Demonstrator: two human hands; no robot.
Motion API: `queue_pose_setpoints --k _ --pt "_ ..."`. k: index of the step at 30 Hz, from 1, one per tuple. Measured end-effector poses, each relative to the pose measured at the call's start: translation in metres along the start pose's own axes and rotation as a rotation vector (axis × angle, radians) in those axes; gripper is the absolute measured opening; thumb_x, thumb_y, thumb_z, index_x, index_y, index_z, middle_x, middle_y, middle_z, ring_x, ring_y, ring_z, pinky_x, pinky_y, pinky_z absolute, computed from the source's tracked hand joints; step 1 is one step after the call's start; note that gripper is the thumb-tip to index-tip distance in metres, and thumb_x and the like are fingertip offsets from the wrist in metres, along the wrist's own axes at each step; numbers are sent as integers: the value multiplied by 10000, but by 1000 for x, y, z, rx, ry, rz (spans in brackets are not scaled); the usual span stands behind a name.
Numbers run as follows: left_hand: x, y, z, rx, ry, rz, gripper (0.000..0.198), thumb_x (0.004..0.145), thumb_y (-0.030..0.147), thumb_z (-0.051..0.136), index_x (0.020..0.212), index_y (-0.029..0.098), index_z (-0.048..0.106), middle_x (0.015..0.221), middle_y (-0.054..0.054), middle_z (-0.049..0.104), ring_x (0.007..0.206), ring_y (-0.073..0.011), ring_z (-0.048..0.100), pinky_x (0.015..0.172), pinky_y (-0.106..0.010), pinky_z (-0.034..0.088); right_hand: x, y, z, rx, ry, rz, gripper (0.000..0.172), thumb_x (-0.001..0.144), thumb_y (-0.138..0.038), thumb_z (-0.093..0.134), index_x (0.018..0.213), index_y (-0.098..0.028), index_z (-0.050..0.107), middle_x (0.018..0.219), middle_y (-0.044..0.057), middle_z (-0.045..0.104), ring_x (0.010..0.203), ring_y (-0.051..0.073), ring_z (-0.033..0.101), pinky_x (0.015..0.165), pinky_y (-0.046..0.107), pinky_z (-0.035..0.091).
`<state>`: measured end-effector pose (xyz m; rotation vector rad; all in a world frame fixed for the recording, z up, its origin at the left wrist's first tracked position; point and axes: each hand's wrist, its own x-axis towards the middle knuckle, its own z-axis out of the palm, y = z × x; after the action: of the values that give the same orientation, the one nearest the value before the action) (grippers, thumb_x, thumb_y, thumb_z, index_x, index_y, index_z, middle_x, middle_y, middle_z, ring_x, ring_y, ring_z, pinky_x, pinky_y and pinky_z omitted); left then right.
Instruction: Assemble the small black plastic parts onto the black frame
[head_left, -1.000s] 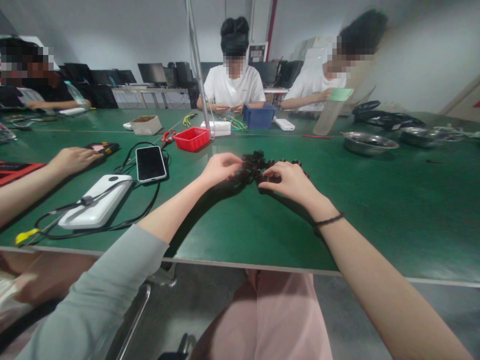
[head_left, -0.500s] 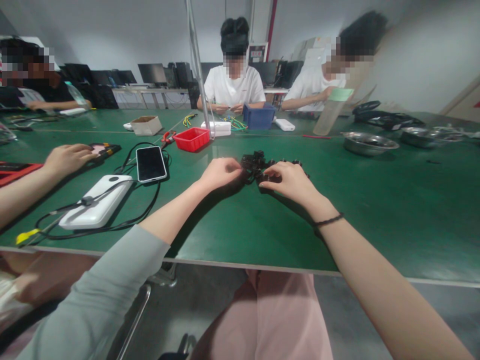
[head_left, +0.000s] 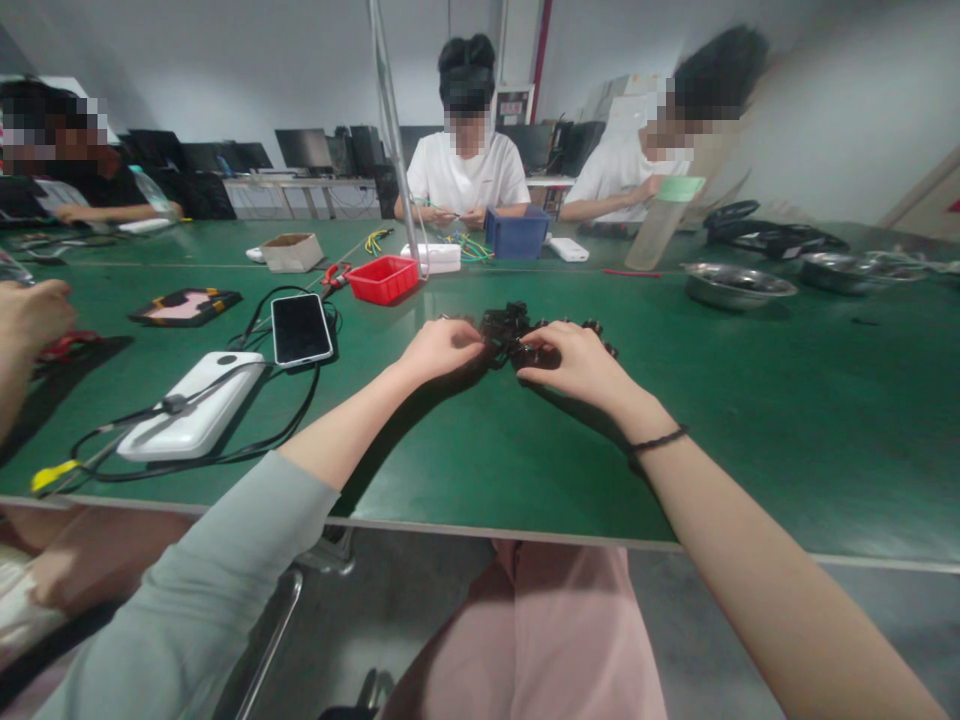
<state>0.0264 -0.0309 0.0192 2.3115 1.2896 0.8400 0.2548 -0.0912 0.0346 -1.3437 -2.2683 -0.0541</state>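
A cluster of small black parts (head_left: 507, 322) lies on the green table in front of me; their exact kind is too dark and small to make out. At its left edge my left hand (head_left: 441, 347) rests low, thumb and fingertips pinched together against the parts. What sits in that pinch is hidden. My right hand (head_left: 576, 362), with a dark band at the wrist, curves over the right side of the cluster. Between its thumb and index finger a small black part shows, and more black pieces lie partly hidden behind the knuckles.
Left of me are a white power bank (head_left: 196, 408) with black cables, a phone (head_left: 301, 328) and a black-and-orange case (head_left: 187, 306). Farther back stand a red tray (head_left: 384, 280), a blue bin (head_left: 517, 232), a bottle (head_left: 664, 225) and metal bowls (head_left: 739, 288). Co-workers sit around.
My hands have barely moved at the black parts. At the left, a neighbour's hand has drawn back from the black-and-orange case toward the left edge, and red objects there have shifted.
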Motion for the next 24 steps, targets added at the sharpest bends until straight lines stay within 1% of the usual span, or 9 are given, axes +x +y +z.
queue_pose_setpoints --k 3,7,12,19,24 --pt "1 0 0 -30 -7 -16 213 790 298 658 928 168 756 824 -49 746 743 -158 664 728 -249 506 0 -3 -1 29 -2 -15 303 746 -245 675 1039 -169 702 991 108 711 912 269 641 828 390 496" --pt "1 -1 0 -55 -23 -44 211 784 299 669 928 170 753 804 -49 747 732 -165 677 738 -263 526 0 -3 -2 47 -8 -38 282 744 -199 625 1013 -177 708 998 105 714 927 267 643 855 396 495" --pt "1 -2 0 -81 -26 -53 209 779 287 676 932 165 750 804 -56 751 741 -172 689 750 -276 543 0 -3 -1 56 -20 -34 267 754 -182 608 999 -169 715 979 109 716 911 264 649 838 388 503" --pt "0 0 1 -59 -14 -54 208 776 264 678 943 162 749 843 -57 761 763 -177 705 764 -276 565 0 -2 1 49 -3 -26 250 764 -165 606 989 -156 715 979 109 722 920 261 656 841 385 513" --pt "2 -2 2 -77 -7 -65 209 772 267 690 941 160 749 844 -61 761 765 -180 707 760 -285 575 0 -1 1 47 10 -29 237 769 -165 619 985 -153 715 977 111 728 918 265 661 847 396 516"
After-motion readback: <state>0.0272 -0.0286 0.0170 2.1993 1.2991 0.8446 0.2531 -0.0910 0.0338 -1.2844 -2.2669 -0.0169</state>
